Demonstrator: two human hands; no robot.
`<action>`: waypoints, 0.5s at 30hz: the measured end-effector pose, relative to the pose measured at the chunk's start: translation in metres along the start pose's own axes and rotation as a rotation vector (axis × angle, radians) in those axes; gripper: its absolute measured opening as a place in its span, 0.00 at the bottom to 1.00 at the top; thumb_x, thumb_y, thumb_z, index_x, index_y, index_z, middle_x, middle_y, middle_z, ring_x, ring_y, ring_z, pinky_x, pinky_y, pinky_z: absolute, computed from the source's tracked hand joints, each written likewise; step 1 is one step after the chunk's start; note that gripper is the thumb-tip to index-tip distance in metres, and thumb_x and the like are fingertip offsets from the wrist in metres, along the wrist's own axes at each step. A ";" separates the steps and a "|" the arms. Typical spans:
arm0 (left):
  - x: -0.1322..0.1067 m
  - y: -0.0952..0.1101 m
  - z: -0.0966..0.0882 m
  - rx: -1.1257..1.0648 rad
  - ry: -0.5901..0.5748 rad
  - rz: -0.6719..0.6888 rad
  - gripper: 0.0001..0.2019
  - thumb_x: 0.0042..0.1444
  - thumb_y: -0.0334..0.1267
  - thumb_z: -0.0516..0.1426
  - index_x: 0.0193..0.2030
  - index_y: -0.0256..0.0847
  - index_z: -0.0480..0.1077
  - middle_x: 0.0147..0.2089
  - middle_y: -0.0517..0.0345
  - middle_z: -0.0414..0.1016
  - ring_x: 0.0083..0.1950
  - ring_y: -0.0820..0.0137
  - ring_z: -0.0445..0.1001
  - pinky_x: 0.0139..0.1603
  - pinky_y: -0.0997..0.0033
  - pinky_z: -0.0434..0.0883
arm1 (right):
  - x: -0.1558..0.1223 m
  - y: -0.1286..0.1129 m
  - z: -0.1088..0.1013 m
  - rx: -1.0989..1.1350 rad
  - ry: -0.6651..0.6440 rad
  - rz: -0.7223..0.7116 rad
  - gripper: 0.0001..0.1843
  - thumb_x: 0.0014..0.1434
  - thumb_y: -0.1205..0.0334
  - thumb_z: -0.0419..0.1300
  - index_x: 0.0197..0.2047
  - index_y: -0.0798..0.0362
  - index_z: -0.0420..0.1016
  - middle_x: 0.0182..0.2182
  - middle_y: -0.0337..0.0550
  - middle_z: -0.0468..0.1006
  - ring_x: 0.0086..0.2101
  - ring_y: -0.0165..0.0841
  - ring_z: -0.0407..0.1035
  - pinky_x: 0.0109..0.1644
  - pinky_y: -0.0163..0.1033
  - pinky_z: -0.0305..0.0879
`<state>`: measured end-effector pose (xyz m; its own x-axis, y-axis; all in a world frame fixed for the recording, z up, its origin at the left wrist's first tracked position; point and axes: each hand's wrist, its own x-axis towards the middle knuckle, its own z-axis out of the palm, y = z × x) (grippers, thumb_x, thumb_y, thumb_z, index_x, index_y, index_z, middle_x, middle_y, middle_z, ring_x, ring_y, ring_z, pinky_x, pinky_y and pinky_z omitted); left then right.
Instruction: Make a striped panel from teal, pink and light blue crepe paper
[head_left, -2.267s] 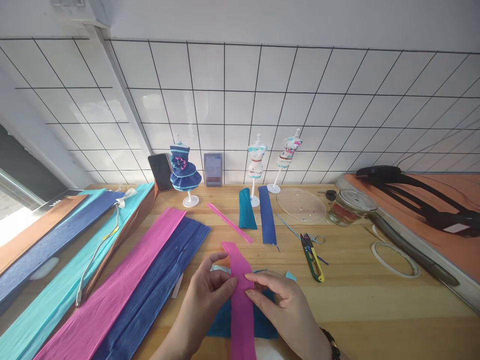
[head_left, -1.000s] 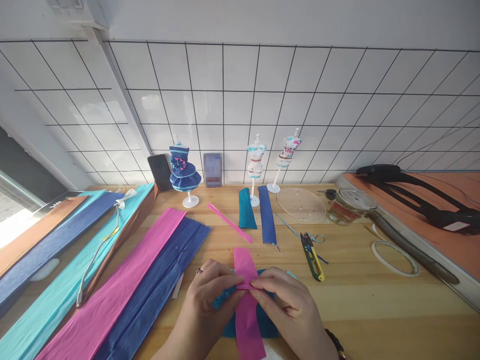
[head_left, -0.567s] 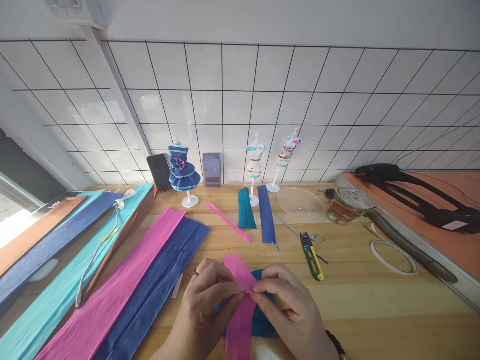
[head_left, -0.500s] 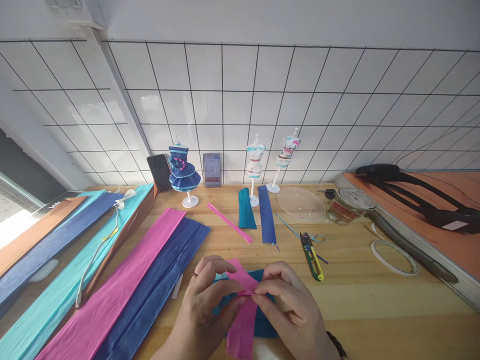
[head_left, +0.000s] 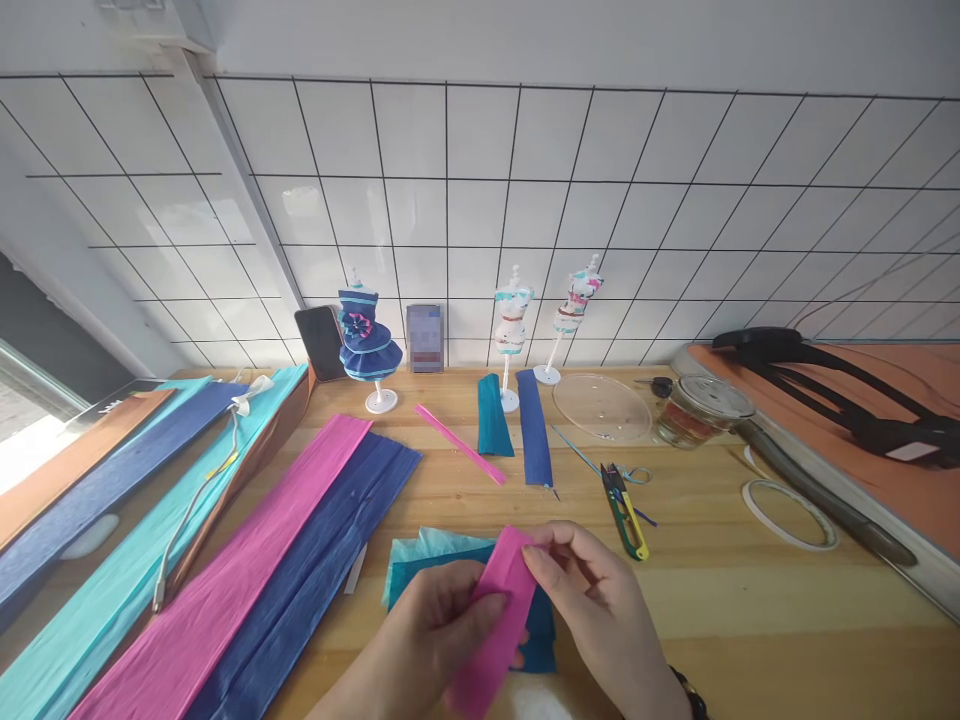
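A pink crepe paper strip (head_left: 495,620) is held between both hands near the front of the table. My left hand (head_left: 450,620) is closed on its left edge, thumb on top. Near the strip's upper right edge, my right hand (head_left: 581,590) pinches it between thumb and fingers. Under the hands lie teal crepe paper (head_left: 544,640) and a lighter turquoise sheet (head_left: 439,542), partly covered. Past the hands, a thin pink strip (head_left: 459,443), a short teal strip (head_left: 493,418) and a blue strip (head_left: 534,430) rest on the wood.
Green-yellow thread snips (head_left: 624,512) lie to the right. Behind stand a mannequin in a blue dress (head_left: 369,335) and two white mannequins (head_left: 512,325). A glass jar (head_left: 694,415) and white tape ring (head_left: 787,515) sit at right. Long pink (head_left: 240,560) and navy (head_left: 315,570) crepe sheets cover the left.
The pink strip, pinched at its middle before, is now held flatter and tilted, with its upper end at the right fingers. More of the turquoise and teal paper shows beneath.
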<state>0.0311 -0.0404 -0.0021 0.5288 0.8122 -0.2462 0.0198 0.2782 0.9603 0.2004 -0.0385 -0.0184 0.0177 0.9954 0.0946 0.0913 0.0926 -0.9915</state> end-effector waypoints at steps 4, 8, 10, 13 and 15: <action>0.003 -0.006 0.001 -0.248 -0.111 -0.105 0.14 0.56 0.47 0.57 0.37 0.36 0.70 0.33 0.51 0.76 0.30 0.69 0.76 0.31 0.72 0.70 | 0.007 0.002 0.000 0.017 0.011 0.115 0.17 0.53 0.44 0.60 0.30 0.52 0.72 0.24 0.40 0.74 0.26 0.32 0.67 0.31 0.34 0.65; 0.008 -0.015 0.001 -0.422 -0.158 -0.154 0.12 0.56 0.43 0.57 0.36 0.35 0.70 0.33 0.48 0.78 0.27 0.69 0.77 0.28 0.74 0.71 | 0.013 0.005 0.001 -0.008 0.006 0.143 0.18 0.53 0.44 0.60 0.30 0.52 0.71 0.25 0.39 0.73 0.27 0.31 0.66 0.31 0.35 0.64; 0.010 -0.020 0.001 -0.463 -0.146 -0.166 0.11 0.57 0.42 0.56 0.35 0.33 0.70 0.31 0.48 0.78 0.25 0.70 0.77 0.27 0.74 0.71 | 0.014 0.006 0.002 0.003 -0.028 0.166 0.17 0.53 0.45 0.61 0.33 0.53 0.71 0.26 0.39 0.73 0.28 0.31 0.67 0.32 0.35 0.65; 0.012 -0.025 0.001 -0.490 -0.140 -0.179 0.11 0.58 0.40 0.54 0.36 0.32 0.70 0.30 0.47 0.78 0.23 0.71 0.76 0.25 0.74 0.71 | 0.013 0.008 0.004 0.059 -0.100 0.226 0.19 0.52 0.47 0.62 0.40 0.53 0.71 0.28 0.40 0.76 0.28 0.32 0.69 0.33 0.36 0.66; 0.013 -0.027 0.001 -0.515 -0.142 -0.188 0.11 0.58 0.40 0.53 0.38 0.33 0.69 0.31 0.46 0.78 0.23 0.71 0.75 0.26 0.73 0.71 | 0.012 0.009 0.006 0.070 -0.117 0.251 0.21 0.51 0.47 0.62 0.43 0.53 0.70 0.28 0.40 0.77 0.28 0.33 0.70 0.31 0.37 0.67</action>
<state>0.0386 -0.0382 -0.0307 0.6659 0.6575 -0.3525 -0.2732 0.6546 0.7049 0.1955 -0.0255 -0.0267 -0.0842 0.9833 -0.1612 0.0290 -0.1593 -0.9868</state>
